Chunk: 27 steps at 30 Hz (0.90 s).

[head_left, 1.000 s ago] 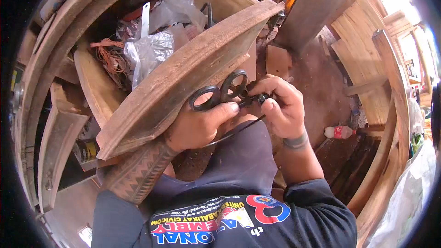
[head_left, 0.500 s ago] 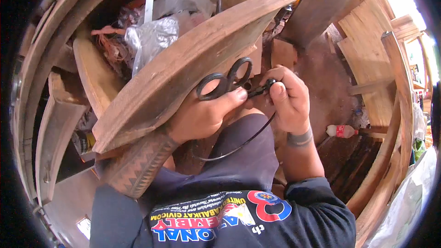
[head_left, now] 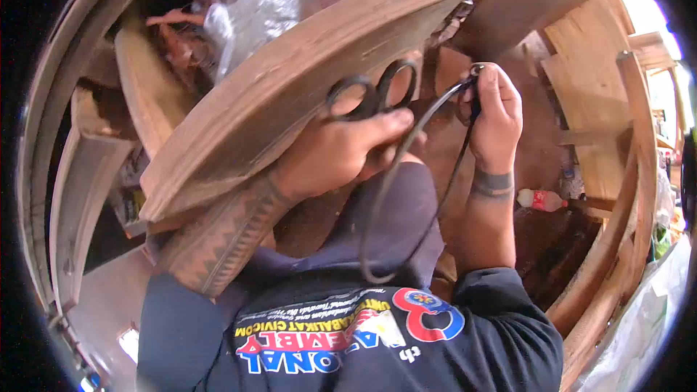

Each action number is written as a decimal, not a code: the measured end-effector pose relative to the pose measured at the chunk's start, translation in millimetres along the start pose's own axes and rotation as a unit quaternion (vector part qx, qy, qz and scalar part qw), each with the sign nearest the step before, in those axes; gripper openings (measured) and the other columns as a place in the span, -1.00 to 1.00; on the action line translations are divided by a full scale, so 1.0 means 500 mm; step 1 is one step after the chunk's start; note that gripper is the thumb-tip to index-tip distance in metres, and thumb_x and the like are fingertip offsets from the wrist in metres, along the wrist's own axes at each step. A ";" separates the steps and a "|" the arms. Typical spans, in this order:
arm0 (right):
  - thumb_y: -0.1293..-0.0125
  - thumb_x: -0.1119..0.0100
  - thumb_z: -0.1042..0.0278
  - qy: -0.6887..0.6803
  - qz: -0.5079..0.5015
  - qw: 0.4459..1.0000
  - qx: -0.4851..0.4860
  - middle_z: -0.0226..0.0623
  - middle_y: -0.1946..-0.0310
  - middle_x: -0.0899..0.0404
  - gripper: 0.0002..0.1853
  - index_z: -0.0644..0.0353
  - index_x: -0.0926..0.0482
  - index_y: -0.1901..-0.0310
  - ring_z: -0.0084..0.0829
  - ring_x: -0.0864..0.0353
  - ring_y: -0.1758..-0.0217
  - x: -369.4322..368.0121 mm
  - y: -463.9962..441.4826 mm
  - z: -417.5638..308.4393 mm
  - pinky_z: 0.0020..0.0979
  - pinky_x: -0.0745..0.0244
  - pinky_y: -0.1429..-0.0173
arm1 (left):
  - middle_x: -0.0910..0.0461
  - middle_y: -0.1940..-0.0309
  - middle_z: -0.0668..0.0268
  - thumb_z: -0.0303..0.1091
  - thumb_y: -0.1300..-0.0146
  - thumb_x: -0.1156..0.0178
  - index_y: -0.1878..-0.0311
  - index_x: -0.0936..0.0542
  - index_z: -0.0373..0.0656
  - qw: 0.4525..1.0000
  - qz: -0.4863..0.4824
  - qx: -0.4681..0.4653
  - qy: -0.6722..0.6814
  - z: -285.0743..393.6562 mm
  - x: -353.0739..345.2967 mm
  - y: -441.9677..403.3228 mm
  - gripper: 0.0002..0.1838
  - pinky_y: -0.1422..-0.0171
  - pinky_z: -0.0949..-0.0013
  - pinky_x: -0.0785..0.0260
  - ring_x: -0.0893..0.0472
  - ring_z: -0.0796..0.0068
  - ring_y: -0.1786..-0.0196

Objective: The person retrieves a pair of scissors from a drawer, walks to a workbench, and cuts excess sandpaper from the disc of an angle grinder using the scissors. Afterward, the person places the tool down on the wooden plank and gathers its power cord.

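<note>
My left hand (head_left: 334, 154) is closed around a pair of scissors (head_left: 379, 98), its two black finger rings pointing up past the thumb. The scissor blades are hidden behind my fingers. To the right, my raised right hand (head_left: 496, 112) pinches a thin black cord (head_left: 365, 247) between thumb and fingers. A small dark end with a shiny ring shows at the fingertips. From there the cord hangs down in a long loop over my lap, passing in front of the left fingertips. Whether the left hand touches the cord, I cannot tell.
A thick curved wooden board (head_left: 305, 51) stands close beyond my left hand. Behind it lie crumpled clear plastic bags (head_left: 250, 22). On the right are a red-labelled bottle (head_left: 541, 199), wooden panels (head_left: 592, 80) and a curved wooden beam (head_left: 630, 174).
My right hand has moved up and right, away from the scissors, drawing the cord into a long hanging loop. The left hand still holds the scissors, slightly further right and higher.
</note>
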State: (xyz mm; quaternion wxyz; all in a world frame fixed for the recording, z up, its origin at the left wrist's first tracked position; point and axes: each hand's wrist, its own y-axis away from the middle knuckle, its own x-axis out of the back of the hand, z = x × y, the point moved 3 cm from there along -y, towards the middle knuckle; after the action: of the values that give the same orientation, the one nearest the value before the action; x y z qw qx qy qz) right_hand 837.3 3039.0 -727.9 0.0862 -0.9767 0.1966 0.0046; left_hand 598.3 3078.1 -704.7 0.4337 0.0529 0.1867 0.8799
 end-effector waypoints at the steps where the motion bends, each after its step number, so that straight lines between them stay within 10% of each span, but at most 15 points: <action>1: -0.75 -0.07 0.11 -0.016 0.048 0.999 -0.012 -0.57 0.44 -0.52 -0.66 0.18 -0.65 0.13 -0.72 -0.41 0.45 0.039 -0.022 0.009 -0.57 -0.29 0.39 | -0.72 0.28 0.37 -0.15 -0.71 -0.09 -0.06 -0.79 -0.17 0.995 0.010 -0.096 -0.020 -0.009 -0.004 -0.003 -0.64 0.12 0.45 -0.46 -0.64 0.61 0.23; 15: -0.73 -0.07 0.06 -0.293 0.101 0.951 -0.016 -0.45 0.44 -0.37 -0.71 0.11 -0.57 0.06 -0.49 -0.35 0.45 0.217 -0.073 -0.037 -0.41 -0.28 0.41 | -0.76 0.40 0.20 0.52 -0.58 0.19 -0.18 -0.67 -0.25 0.953 -0.130 -0.199 0.188 -0.014 -0.019 0.028 -0.09 0.51 0.54 -0.14 -0.48 0.64 0.55; 20: -0.61 -0.10 0.30 -0.275 0.208 0.930 -0.128 -0.46 0.48 -0.44 -0.81 0.20 -0.65 0.06 -0.50 -0.31 0.55 0.313 -0.063 0.137 -0.38 -0.22 0.52 | -0.77 0.26 0.08 -0.17 -0.52 -0.35 0.04 -0.69 -0.30 0.929 -0.094 -0.322 0.157 0.018 -0.045 0.063 -0.69 0.36 0.50 -0.31 -0.48 0.63 0.45; 27: -0.61 -0.11 0.35 -0.238 0.256 0.858 -0.377 -0.48 0.42 -0.62 -0.78 0.15 -0.75 -0.03 -0.57 -0.44 0.53 0.375 0.082 0.503 -0.39 -0.32 0.49 | -0.71 0.35 0.10 -0.02 -0.65 -0.20 0.04 -0.54 -0.21 0.945 0.047 -0.290 0.141 0.076 -0.047 0.123 -0.62 0.49 0.54 -0.21 -0.43 0.62 0.54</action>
State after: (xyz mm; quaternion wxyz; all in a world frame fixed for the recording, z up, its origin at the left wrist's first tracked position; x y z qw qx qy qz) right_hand 1000.8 2972.7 -990.3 -0.2487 -0.8187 0.3968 0.3322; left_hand 576.8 3036.4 -644.7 0.3579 -0.1907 -0.0202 0.9138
